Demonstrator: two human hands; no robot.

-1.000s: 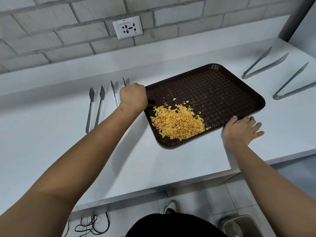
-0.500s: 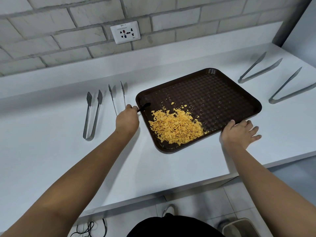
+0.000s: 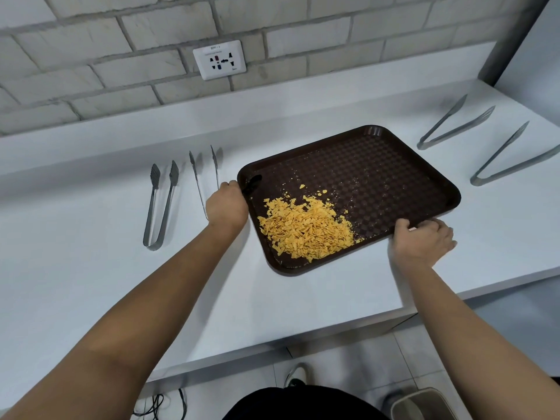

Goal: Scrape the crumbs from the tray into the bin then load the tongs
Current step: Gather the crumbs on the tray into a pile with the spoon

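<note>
Left hand [image 3: 226, 204] grips a scraper [image 3: 251, 184], right hand [image 3: 422, 241] grasps the tray [image 3: 394, 165]; crumbs [image 3: 306, 230] heaped near, unbinned; tongs [image 3: 160, 204] unloaded.

Both bare arms reach forward, well apart.
The left hand [image 3: 226, 204] is curled, knuckles up, fingers closed round a small dark tool. The right hand [image 3: 422, 240] lies palm down, thumb hooked over the tray's near edge, fingers gripping its rim; both forearms are extended.
</note>
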